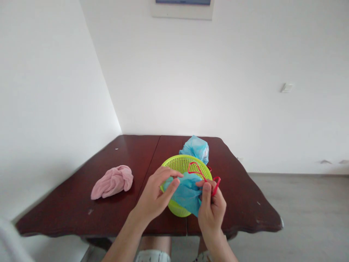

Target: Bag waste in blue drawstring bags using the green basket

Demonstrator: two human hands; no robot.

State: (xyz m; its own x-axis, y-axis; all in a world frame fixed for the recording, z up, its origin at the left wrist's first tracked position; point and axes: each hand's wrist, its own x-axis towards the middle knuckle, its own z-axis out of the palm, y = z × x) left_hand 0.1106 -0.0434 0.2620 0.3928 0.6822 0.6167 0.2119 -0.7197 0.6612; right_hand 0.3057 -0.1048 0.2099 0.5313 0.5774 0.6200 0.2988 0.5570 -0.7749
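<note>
A blue plastic drawstring bag (187,194) is bunched up over the near side of a lime-green perforated plastic basket (176,210). My right hand (214,208) pinches the bag's edge between thumb and fingers, and its red drawstring loops around those fingers. Another loop of red string stands up over the basket's opening. On the bag's left side is my left hand (157,193), thumb and forefinger apart, close to the blue plastic. Whether its fingertips touch the bag I cannot tell. The bag hides part of the basket's inside.
Behind the basket lies a second blue plastic bag (195,146), rounded and full-looking. A crumpled pink cloth (112,182) rests on the left of the dark red wooden table (231,203). White walls border the table at the back and left; grey floor (300,214) shows on the right.
</note>
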